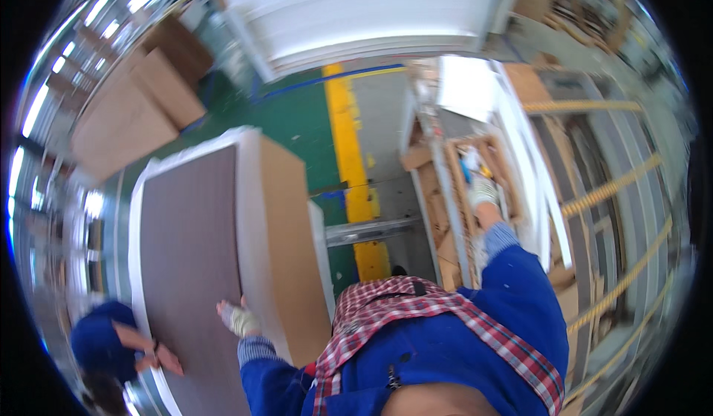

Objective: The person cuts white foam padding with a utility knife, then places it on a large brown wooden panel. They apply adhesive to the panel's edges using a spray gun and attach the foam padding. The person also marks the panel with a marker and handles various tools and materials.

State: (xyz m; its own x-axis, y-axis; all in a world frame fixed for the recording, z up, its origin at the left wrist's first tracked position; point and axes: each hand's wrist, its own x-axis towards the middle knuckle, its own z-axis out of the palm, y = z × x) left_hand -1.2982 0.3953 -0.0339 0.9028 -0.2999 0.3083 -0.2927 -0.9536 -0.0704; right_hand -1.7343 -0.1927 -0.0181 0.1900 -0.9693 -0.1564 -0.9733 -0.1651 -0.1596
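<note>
Brown-topped flat package (197, 267), white-edged with a tan cardboard side, lies left of the yellow floor stripe (349, 164). Gloved left hand (239, 318) presses its near edge, fingers spread. Gloved right hand (483, 191) reaches into a wooden rack (453, 215); grip unclear.

Wearer's clothing: blue work jacket, long sleeves, with a paler blue-striped knit cuff showing at each wrist. Red, white and dark plaid collar or scarf lies across chest and shoulders. Left hand (239, 318) in a light knit work glove; right hand (483, 191) gloved alike. Dark zip pull at jacket front.
</note>
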